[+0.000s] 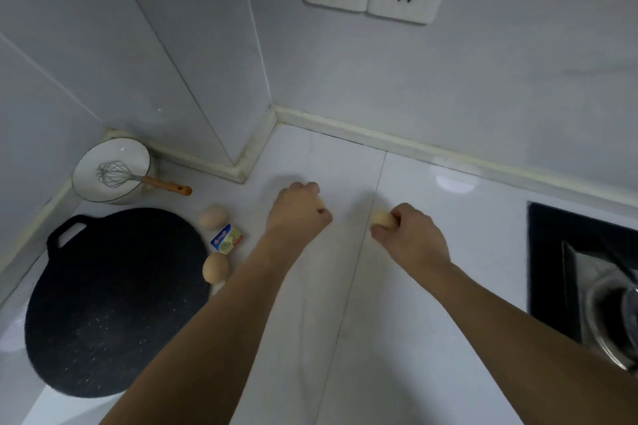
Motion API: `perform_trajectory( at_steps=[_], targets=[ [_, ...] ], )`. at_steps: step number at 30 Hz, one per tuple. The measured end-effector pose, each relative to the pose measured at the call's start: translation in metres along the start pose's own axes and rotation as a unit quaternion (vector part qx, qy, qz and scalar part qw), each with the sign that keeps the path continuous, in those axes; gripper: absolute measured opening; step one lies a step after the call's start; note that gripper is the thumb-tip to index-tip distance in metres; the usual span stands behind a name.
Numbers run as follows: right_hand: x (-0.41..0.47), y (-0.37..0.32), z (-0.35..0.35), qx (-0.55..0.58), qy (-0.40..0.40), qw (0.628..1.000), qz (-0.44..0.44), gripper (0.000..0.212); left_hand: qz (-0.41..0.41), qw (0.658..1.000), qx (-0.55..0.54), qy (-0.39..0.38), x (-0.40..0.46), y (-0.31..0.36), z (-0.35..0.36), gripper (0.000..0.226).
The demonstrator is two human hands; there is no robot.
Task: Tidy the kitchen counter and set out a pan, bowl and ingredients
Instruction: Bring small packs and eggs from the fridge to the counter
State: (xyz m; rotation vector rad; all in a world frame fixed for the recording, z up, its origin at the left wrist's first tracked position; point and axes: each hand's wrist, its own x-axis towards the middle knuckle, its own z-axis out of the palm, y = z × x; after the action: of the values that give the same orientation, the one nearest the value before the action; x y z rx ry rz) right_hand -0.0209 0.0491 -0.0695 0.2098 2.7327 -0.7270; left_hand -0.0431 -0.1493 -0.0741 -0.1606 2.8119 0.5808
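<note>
Each hand grips a pale egg-like item over the bare tabletop (448, 252): left hand (298, 209), right hand (409, 229). Set them gently beside the eggs (213, 216) and butter (226, 239) by the black pan (114, 304), releasing only once they settle.

counter (431, 279) open, pan (114, 304) left, stove (552, 252) right

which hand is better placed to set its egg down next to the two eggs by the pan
Left. The left hand holds its egg nearest the two loose eggs beside the pan; the right hand is farther, toward the stove.
</note>
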Motion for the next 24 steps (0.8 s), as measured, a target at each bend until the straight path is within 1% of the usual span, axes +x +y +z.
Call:
perform_trajectory(
  at_steps=[3,6,7,9,12,15,20,24],
  targets=[
    [-0.005,0.031,-0.021,0.008,0.043,0.999,0.033,0.031,0.052,0.999,-0.007,-0.014,0.001,0.033,0.01,0.028],
    [-0.006,0.067,-0.041,0.022,0.079,0.995,0.06,0.032,0.099,0.994,-0.022,-0.031,0.001,0.069,0.025,0.02],
    [-0.004,0.072,-0.045,0.022,0.088,0.994,0.064,0.033,0.105,0.993,-0.028,-0.037,0.001,0.075,0.027,0.021],
    [0.002,0.096,-0.056,0.025,0.109,0.99,0.081,0.036,0.135,0.989,-0.031,-0.047,0.003,0.099,0.038,0.032],
    [0.016,0.122,-0.062,0.017,0.148,0.986,0.081,0.033,0.18,0.982,-0.04,-0.047,0.009,0.121,0.05,0.041],
    [0.03,0.148,-0.062,-0.03,0.201,0.979,0.03,0.031,0.217,0.974,-0.054,-0.042,0.023,0.141,0.066,0.046],
    [0.049,0.189,-0.058,-0.064,0.269,0.96,-0.036,0.031,0.261,0.962,-0.072,-0.032,0.043,0.176,0.096,0.045],
    [0.064,0.216,-0.055,-0.095,0.305,0.945,-0.072,0.04,0.291,0.953,-0.084,-0.016,0.053,0.195,0.116,0.044]
  ],
)
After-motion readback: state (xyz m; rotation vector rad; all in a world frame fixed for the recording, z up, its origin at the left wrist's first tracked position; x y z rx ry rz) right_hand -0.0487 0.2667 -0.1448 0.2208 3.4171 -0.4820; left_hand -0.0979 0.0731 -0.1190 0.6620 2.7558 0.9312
